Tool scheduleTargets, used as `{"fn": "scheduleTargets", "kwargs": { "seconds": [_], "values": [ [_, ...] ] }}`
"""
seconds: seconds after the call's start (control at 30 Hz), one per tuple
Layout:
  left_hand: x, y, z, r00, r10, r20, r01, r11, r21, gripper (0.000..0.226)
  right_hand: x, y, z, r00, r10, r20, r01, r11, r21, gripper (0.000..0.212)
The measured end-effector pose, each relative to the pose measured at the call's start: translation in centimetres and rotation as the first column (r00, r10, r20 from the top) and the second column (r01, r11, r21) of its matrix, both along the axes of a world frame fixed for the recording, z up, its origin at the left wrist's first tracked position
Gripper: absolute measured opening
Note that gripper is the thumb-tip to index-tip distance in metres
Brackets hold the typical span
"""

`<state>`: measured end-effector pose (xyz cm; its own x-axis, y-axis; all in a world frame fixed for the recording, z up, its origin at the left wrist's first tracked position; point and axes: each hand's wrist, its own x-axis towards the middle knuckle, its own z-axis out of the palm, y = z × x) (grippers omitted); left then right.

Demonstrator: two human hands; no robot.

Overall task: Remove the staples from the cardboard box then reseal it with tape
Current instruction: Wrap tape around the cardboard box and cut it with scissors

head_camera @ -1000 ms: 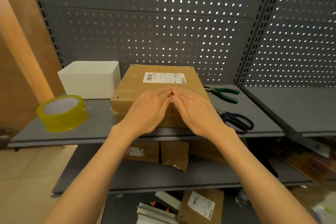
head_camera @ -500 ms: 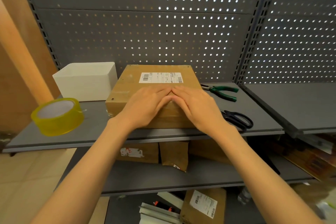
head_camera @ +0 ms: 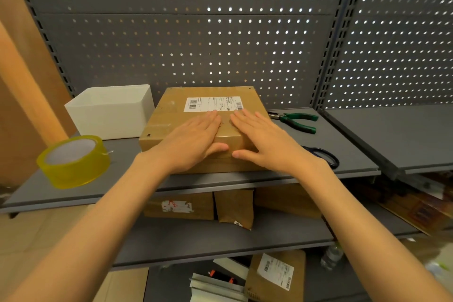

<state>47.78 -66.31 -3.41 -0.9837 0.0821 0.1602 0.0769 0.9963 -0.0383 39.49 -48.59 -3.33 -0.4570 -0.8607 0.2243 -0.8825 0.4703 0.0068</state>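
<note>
The cardboard box [head_camera: 171, 115] lies flat on the grey shelf [head_camera: 355, 154], in the middle, with its flaps closed and a white shipping label [head_camera: 212, 103] on its far part. Both hands lie flat on top of the box, side by side with a narrow gap between them. The left hand [head_camera: 193, 141] presses the lid with straight fingers, so its grip is apart and holds nothing. The right hand [head_camera: 266, 141] does the same, fingers straight and spread a little. A roll of yellowish tape [head_camera: 73, 162] stands near the left edge of the shelf, well apart from the box. A white container [head_camera: 110, 111] is just beside the box on the left. Green-handled pliers [head_camera: 295, 121] and black scissors [head_camera: 323, 157] lie on the right side.
</note>
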Motion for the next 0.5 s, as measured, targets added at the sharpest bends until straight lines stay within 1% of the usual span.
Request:
{"fn": "scheduleTargets", "kwargs": {
  "seconds": [0.07, 0.1, 0.13, 0.2, 0.27, 0.4, 0.5],
  "values": [
    [0.2, 0.2, 0.1, 1.0, 0.011, -0.019, -0.011, 1.0, 0.023, 0.078, 0.6, 0.0, 0.3, 0.994, 0.01, 0.109, 0.006, 0.99, -0.141, 0.071],
    [0.3, 0.2, 0.0, 0.998, 0.014, -0.054, -0.013, 1.0, 0.025, 0.078, 1.0, -0.2, 0.3, 0.992, 0.014, 0.122, 0.009, 0.982, -0.188, 0.068],
    [0.5, 0.3, -0.2, 0.995, 0.018, -0.098, -0.016, 1.0, 0.024, 0.077, 1.5, -0.5, 0.2, 0.994, 0.009, 0.105, 0.011, 0.981, -0.194, 0.064],
    [0.8, 0.5, -0.7, 0.983, 0.032, -0.182, -0.025, 0.999, 0.037, 0.072, 2.1, -1.2, -0.5, 0.999, -0.017, 0.029, 0.021, 0.989, -0.149, 0.057],
    [1.0, 0.7, -1.0, 0.97, 0.043, -0.241, -0.027, 0.997, 0.069, 0.065, 2.3, -1.5, -1.1, 0.998, -0.055, -0.024, 0.051, 0.987, -0.15, 0.055],
    [1.2, 0.7, -1.3, 0.95, 0.049, -0.31, -0.012, 0.993, 0.121, 0.057, 2.5, -1.8, -1.1, 0.997, -0.074, -0.017, 0.069, 0.976, -0.205, 0.052],
    [1.2, 0.8, -1.5, 0.941, 0.062, -0.333, -0.006, 0.986, 0.166, 0.053, 2.7, -2.5, -1.1, 0.994, -0.102, -0.031, 0.092, 0.966, -0.24, 0.048]
  ]
}}
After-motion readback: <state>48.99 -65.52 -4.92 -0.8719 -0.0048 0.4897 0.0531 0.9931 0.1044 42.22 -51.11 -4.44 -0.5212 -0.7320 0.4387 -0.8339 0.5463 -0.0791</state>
